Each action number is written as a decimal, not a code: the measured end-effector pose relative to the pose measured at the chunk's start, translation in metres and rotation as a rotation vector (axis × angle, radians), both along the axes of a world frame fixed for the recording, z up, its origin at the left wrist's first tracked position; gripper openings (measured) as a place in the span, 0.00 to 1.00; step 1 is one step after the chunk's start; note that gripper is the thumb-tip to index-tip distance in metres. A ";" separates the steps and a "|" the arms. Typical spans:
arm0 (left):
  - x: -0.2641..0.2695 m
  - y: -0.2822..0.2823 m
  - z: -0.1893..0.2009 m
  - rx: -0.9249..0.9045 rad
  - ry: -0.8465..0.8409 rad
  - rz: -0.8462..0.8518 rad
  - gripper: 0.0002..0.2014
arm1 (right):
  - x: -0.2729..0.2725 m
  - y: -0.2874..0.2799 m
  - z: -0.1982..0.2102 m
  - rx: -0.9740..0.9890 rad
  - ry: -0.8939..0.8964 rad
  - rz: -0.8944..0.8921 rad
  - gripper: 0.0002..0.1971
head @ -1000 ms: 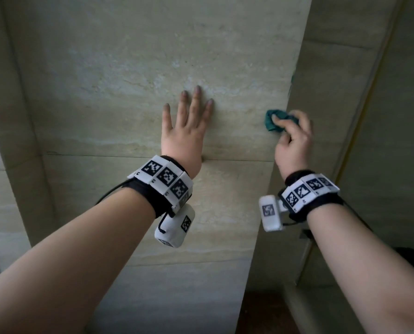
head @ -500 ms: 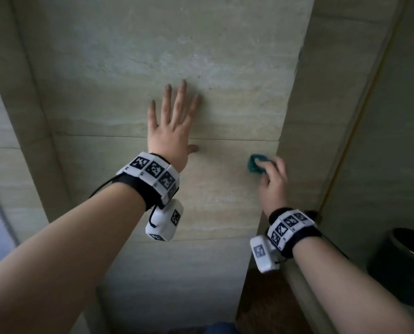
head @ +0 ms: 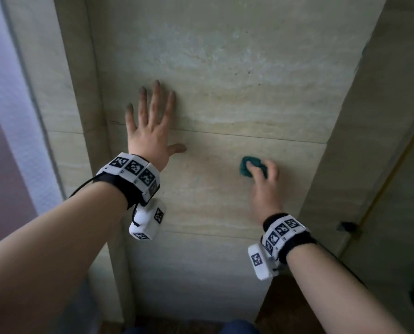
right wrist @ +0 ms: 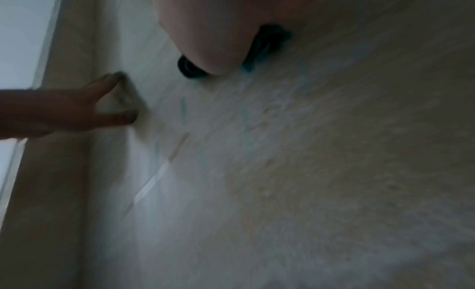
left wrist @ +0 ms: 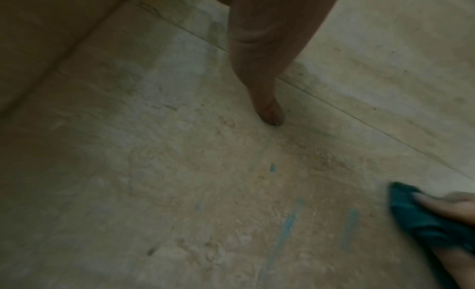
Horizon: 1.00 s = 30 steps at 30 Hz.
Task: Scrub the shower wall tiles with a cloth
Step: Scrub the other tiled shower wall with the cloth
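The right hand (right wrist: 218, 29) presses a teal cloth (right wrist: 267, 43) against the beige tiled wall (right wrist: 334, 151), left hand (right wrist: 64, 110) flat nearby.

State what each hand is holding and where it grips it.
The right hand holds a small bunched teal cloth against the beige stone wall tiles, fingers over its middle. The left hand holds nothing, lying flat on the tiles.

Lighting, as we find it: dim overall, daylight entering from the left; both wrist views dark, blurred; head view bends at edges.
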<state>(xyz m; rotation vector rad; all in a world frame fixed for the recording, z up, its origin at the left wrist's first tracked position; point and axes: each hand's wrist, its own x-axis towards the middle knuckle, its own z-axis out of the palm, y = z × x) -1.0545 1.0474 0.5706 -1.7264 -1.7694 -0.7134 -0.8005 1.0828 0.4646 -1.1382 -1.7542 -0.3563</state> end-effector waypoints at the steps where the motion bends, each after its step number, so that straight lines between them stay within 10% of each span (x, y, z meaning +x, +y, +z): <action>1: 0.001 0.000 -0.001 0.006 0.004 0.000 0.55 | 0.007 0.000 0.001 -0.004 0.138 -0.048 0.27; 7: -0.008 -0.001 -0.005 0.002 -0.006 0.030 0.56 | -0.055 0.003 0.010 0.042 0.418 -0.196 0.24; 20: -0.083 -0.039 0.002 0.312 0.234 0.175 0.38 | -0.145 -0.001 -0.028 0.196 -0.523 0.183 0.32; 24: -0.098 -0.047 -0.003 0.323 0.027 0.169 0.34 | -0.090 -0.004 -0.024 -0.046 -0.102 -0.001 0.21; 30: -0.111 -0.046 -0.005 0.338 -0.118 0.058 0.37 | -0.103 0.004 -0.027 0.134 0.243 -0.110 0.29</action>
